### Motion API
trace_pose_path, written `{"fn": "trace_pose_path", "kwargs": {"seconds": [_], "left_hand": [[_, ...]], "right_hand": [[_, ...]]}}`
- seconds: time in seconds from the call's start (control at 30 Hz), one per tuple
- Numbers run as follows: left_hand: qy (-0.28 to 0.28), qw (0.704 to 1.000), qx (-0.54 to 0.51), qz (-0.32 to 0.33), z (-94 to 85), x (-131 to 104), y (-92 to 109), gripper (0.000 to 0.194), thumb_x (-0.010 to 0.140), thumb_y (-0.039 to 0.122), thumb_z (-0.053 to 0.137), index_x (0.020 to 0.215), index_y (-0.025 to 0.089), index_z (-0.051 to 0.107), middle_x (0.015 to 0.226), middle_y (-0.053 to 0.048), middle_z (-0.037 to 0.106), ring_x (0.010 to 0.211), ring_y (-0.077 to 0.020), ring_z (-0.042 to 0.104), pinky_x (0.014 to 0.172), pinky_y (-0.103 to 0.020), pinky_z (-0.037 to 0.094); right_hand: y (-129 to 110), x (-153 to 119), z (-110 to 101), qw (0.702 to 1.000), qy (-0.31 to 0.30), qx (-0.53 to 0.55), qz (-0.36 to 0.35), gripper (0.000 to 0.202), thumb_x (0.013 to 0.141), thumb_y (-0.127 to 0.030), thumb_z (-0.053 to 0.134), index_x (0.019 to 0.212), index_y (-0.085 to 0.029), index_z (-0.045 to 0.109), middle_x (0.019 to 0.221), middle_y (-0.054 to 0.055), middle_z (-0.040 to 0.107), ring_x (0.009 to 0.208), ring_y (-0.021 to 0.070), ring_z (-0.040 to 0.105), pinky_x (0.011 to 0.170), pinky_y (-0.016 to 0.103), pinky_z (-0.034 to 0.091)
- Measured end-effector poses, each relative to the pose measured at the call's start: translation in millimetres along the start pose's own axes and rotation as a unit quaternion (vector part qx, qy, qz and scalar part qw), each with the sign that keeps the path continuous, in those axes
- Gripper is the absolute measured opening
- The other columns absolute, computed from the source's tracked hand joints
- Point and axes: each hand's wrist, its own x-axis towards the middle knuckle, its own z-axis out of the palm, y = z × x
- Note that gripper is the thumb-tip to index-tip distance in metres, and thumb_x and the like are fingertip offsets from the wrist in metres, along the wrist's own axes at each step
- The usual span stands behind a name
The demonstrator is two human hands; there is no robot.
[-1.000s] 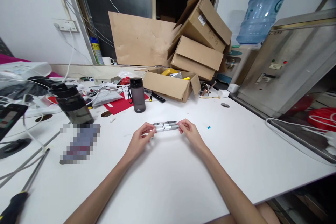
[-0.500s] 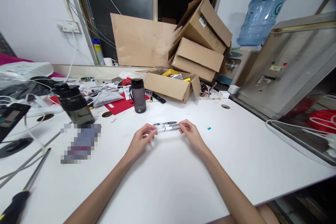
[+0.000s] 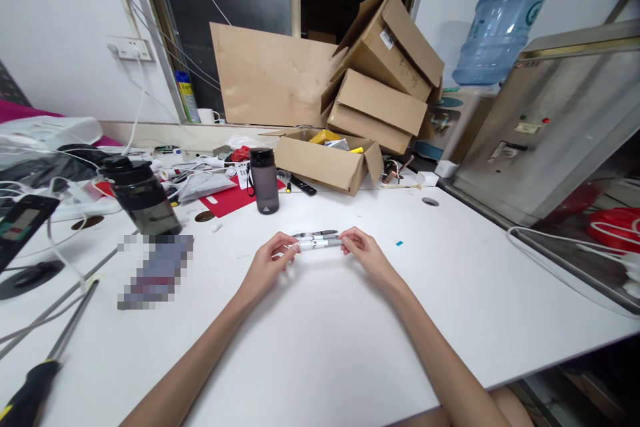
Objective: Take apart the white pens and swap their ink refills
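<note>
Three pens point(image 3: 319, 241): side by side, crosswise between the fingers of the left hand point(image 3: 267, 262) and the right hand point(image 3: 369, 257); the clear, dark-marked one lies farthest off, the white-and-grey ones nearer. Whether they are lifted cannot be told.
Left fingers point(image 3: 287, 255): thumb and forefinger closed to a narrow pinch on the pens' left ends, the rest loosely curled.
Right fingers point(image 3: 349, 235): thumb and forefinger pinched together at the grey right ends.
Desk point(image 3: 320, 353): white, beneath the fingers of both hands.
Blue scrap point(image 3: 399, 243): on the desk, near the right fingers, on their right.
Grey bottle point(image 3: 265, 183): upright, beyond the left fingers.
Red sheet point(image 3: 229, 202): flat, beyond the left fingers, reaching behind the bottle.
Open carton point(image 3: 315, 161): beyond the pens and the fingers, yellow items inside.
Black-lidded bottle point(image 3: 143, 195): well left of the left fingers and farther back.
Screwdriver point(image 3: 37, 383): far left of the left fingers, its handle on the near side.
Pixelated patch point(image 3: 159, 275): left of the left fingers, its contents unreadable.
</note>
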Motion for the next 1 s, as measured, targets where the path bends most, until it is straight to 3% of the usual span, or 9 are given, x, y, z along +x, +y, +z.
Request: {"fn": "trace_pose_path", "kwargs": {"seconds": [0.17,0.3,0.43,0.63,1.0], "left_hand": [[-0.028,1.000,0.006,0.008,-0.5,1.4,-3.7,0.027,0.092,0.047,0.064,0.099,0.022,0.064,0.091,-0.002,0.066,0.079,-0.0178,0.060,0.062,-0.024,0.045],[-0.090,0.994,0.058,0.007,-2.8,1.7,-6.7,0.029,0.094,0.048,0.060,0.099,0.021,0.068,0.088,-0.002,0.069,0.078,-0.0180,0.061,0.066,-0.026,0.044],[-0.157,0.975,0.155,-0.009,-7.4,0.8,-10.5,0.031,0.087,0.048,0.066,0.103,0.023,0.075,0.091,-0.002,0.072,0.071,-0.0171,0.058,0.064,-0.027,0.041],[-0.221,0.949,0.223,0.006,-11.4,-1.1,-9.8,0.017,0.077,0.036,0.072,0.088,0.023,0.075,0.085,-0.001,0.065,0.074,-0.0176,0.055,0.065,-0.026,0.040],[-0.240,0.939,0.247,0.027,-11.2,-3.2,-7.5,0.019,0.073,0.035,0.076,0.088,0.025,0.073,0.086,-0.002,0.059,0.083,-0.0215,0.054,0.072,-0.030,0.041]], "right_hand": [[-3.3,-2.3,-5.6,0.998,-0.027,-0.054,0.025,0.031,0.091,-0.049,0.060,0.095,-0.019,0.067,0.077,0.000,0.057,0.077,0.0173,0.055,0.077,0.031,0.043],[-0.6,-6.0,-16.4,0.990,-0.098,-0.084,0.058,0.030,0.087,-0.048,0.067,0.094,-0.018,0.069,0.079,0.001,0.060,0.074,0.0161,0.054,0.071,0.029,0.041],[3.4,-9.9,-24.1,0.979,-0.153,-0.111,0.079,0.026,0.084,-0.041,0.071,0.096,-0.017,0.071,0.086,0.003,0.066,0.079,0.0170,0.058,0.073,0.029,0.043],[-1.8,-12.8,-23.0,0.959,-0.214,-0.160,0.092,0.017,0.078,-0.030,0.074,0.091,-0.019,0.074,0.090,0.003,0.069,0.085,0.0182,0.060,0.077,0.028,0.047],[-0.7,-15.8,-22.1,0.952,-0.200,-0.221,0.070,0.015,0.072,-0.021,0.074,0.086,-0.022,0.078,0.094,0.004,0.069,0.088,0.0206,0.061,0.079,0.031,0.048]]}}
